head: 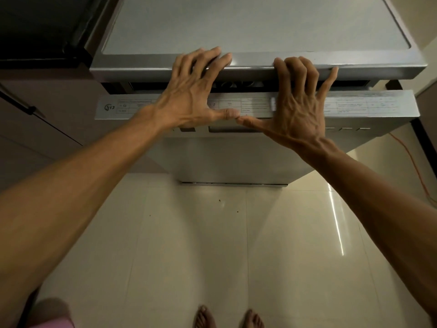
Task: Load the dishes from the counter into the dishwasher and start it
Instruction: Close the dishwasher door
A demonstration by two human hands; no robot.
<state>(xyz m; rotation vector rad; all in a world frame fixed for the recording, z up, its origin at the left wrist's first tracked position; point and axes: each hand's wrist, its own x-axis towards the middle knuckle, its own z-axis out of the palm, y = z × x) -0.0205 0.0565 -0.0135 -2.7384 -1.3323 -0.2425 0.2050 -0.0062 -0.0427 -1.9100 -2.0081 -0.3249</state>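
The tall silver-grey metal dishwasher stands at twelve o'clock from the person, its flat pale top running away toward the wall and its front facing back at six o'clock. Its door is tipped a little way out from the cabinet, the top edge running from nine to three o'clock, with a dark gap showing between that edge and the overhanging lid. A white printed programme sticker lies along the door's top edge. The left hand is spread wide, fingers straight and reaching over the gap onto the lid's front lip, thumb lying along the door edge toward three o'clock. The right hand sits just beside it at three o'clock, its fingers bent over the lid's lip, thumb pointing toward nine o'clock so the two thumb tips touch. Bare feet rest on the glossy cream floor tiles at six o'clock, and an orange cable trails at three o'clock.
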